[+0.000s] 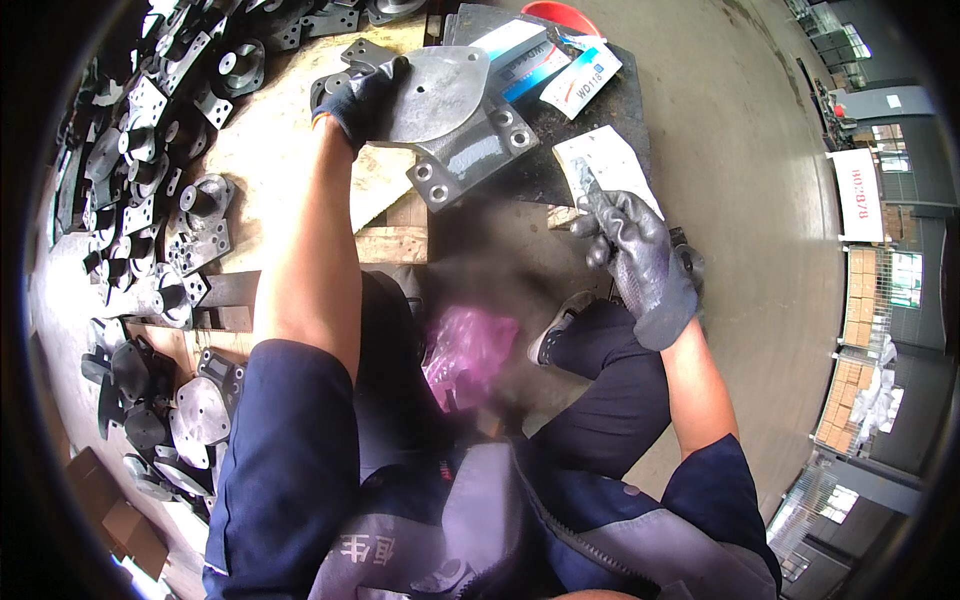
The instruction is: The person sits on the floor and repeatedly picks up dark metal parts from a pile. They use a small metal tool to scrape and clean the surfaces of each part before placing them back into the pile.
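My left hand, in a dark glove, is closed on the edge of a grey metal bracket. The bracket has a round flat plate at one end and a bar with bolt holes at the other. It is held tilted above the pallet's corner and the dark table. My right hand, also gloved, is closed around a thin, grey-smeared tool whose exact kind I cannot make out. The tool's tip lies over a white card with grey smears on it, at the table's near right corner.
Two blue-and-white cartons and a red bowl are on the dark table. Many similar metal brackets crowd the wooden pallet at left. A pink plastic bag lies between my legs. Fenced racks stand far right.
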{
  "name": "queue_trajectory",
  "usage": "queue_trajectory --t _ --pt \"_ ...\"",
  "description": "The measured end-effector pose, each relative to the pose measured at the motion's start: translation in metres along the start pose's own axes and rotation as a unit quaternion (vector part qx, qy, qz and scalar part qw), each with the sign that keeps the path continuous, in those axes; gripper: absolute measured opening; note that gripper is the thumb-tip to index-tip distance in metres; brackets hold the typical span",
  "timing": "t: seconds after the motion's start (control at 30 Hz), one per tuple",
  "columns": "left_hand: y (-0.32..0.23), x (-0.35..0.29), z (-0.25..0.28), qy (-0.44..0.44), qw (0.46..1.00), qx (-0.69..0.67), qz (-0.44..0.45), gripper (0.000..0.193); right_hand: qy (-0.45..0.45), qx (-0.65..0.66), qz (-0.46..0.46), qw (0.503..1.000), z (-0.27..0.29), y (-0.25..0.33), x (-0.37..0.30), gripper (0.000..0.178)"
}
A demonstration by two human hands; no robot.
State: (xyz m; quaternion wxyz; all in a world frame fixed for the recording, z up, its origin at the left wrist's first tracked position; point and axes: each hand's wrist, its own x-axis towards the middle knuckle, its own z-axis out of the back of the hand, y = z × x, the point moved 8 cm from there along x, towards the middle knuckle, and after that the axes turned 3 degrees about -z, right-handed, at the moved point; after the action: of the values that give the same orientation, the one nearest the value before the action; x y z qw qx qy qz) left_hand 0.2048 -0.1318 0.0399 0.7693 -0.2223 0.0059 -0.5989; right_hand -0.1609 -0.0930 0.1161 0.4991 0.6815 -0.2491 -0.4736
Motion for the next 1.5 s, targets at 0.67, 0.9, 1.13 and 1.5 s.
queue_trajectory --t 0.67,0.9,1.13,1.5 --pt "-0.032 -0.032 -0.017 -0.006 0.765 -0.583 0.273 0.036 -0.284 0.088 -0.015 0.955 0.153 -0.093 -0.02 0.012" --pt "-0.043 -0.04 0.01 0.073 0.814 -0.486 0.309 0.043 -0.338 -0.193 0.077 0.918 0.178 -0.103 -0.015 0.019" --pt "-0.043 -0.039 0.018 0.093 0.86 -0.413 0.284 0.041 -0.404 -0.27 0.11 0.867 0.191 -0.113 -0.003 0.018" --pt "-0.013 -0.028 -0.004 0.101 0.817 -0.475 0.31 0.062 -0.377 -0.173 0.05 0.909 0.157 -0.131 0.008 0.009"
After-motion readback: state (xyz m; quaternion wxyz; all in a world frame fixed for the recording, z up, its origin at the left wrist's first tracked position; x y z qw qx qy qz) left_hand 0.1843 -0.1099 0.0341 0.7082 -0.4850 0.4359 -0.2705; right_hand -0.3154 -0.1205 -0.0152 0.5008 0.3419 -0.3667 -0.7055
